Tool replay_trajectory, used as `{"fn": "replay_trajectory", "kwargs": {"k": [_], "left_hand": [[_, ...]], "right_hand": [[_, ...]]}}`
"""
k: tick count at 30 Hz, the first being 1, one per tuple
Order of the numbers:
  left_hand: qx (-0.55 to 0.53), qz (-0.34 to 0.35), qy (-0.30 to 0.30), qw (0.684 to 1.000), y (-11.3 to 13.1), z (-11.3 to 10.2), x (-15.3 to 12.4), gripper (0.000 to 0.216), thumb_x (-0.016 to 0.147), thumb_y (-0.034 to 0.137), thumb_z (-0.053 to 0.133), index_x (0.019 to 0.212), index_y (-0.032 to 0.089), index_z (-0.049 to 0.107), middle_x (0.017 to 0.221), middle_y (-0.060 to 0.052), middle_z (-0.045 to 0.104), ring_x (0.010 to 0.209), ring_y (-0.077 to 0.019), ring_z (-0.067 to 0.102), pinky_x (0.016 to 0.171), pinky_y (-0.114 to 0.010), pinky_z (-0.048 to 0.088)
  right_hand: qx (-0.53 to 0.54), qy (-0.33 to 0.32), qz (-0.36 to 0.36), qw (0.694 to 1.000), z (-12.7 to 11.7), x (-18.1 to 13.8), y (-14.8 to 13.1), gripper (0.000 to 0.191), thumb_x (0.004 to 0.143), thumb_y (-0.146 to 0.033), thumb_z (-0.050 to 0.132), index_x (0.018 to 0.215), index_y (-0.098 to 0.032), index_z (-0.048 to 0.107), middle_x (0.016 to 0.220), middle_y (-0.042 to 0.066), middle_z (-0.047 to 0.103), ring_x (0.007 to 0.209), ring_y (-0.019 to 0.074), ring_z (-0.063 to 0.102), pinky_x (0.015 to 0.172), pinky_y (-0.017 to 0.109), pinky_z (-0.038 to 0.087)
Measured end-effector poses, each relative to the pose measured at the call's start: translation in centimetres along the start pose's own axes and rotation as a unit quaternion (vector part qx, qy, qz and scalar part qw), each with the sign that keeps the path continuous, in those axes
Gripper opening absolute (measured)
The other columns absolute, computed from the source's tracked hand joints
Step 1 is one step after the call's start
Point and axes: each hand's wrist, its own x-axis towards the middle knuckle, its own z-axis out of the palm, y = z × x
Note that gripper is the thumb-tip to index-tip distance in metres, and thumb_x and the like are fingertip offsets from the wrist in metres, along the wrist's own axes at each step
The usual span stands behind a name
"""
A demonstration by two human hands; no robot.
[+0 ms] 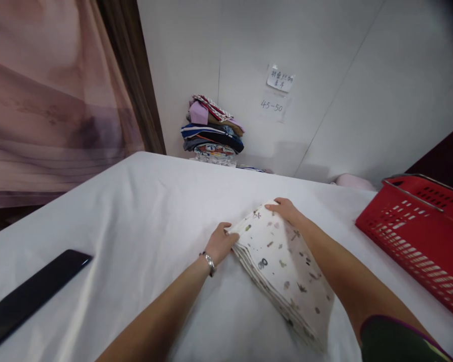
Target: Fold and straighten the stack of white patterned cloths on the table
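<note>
A white cloth with small printed motifs is folded into several layers, and its near end tilts down toward me. My left hand, with a silver bracelet at the wrist, is closed on the cloth's far left corner, thumb on top. At the far right corner my right hand also grips it, the thumb over the upper face and the other fingers partly hidden. Beneath the cloth is a white-covered table.
To the right stands a red plastic basket with a metal handle. A flat black object lies at the left. Beyond the far edge is a pile of folded clothes. Paper notes hang on the wall, and a pink curtain hangs at left.
</note>
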Motion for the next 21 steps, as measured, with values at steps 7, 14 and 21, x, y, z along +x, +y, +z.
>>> {"fn": "replay_trajectory", "kwargs": {"k": [7, 14, 21], "left_hand": [[0.171, 0.047, 0.077, 0.981, -1.2, -0.7, 1.5, 0.048, 0.072, 0.040, 0.052, 0.114, 0.019, 0.045, 0.088, -0.005, 0.061, 0.080, -0.0190, 0.058, 0.068, -0.027, 0.041], [0.141, 0.026, 0.064, 0.988, -1.7, -1.2, 2.1, 0.053, 0.070, 0.049, 0.054, 0.113, 0.019, 0.046, 0.089, -0.005, 0.062, 0.078, -0.0186, 0.058, 0.063, -0.025, 0.040], [0.086, 0.008, 0.069, 0.994, -1.7, -1.4, 2.6, 0.054, 0.064, 0.047, 0.062, 0.107, 0.018, 0.049, 0.083, -0.004, 0.061, 0.074, -0.0171, 0.058, 0.062, -0.024, 0.040]], "right_hand": [[-0.104, 0.050, -0.041, 0.992, 2.3, 1.3, 0.4, 0.047, 0.072, -0.054, 0.051, 0.096, -0.015, 0.061, 0.097, 0.008, 0.063, 0.088, 0.0201, 0.055, 0.073, 0.027, 0.039], [-0.163, 0.053, -0.208, 0.963, 3.1, -4.7, -3.6, 0.053, 0.082, -0.048, 0.043, 0.125, -0.017, 0.044, 0.133, 0.010, 0.040, 0.124, 0.0231, 0.032, 0.099, 0.037, 0.026], [-0.213, -0.172, -0.334, 0.902, 7.9, -12.9, -4.9, 0.075, 0.082, -0.061, 0.028, 0.140, -0.014, 0.016, 0.146, 0.010, 0.012, 0.134, 0.0225, 0.006, 0.107, 0.043, 0.002]]}}
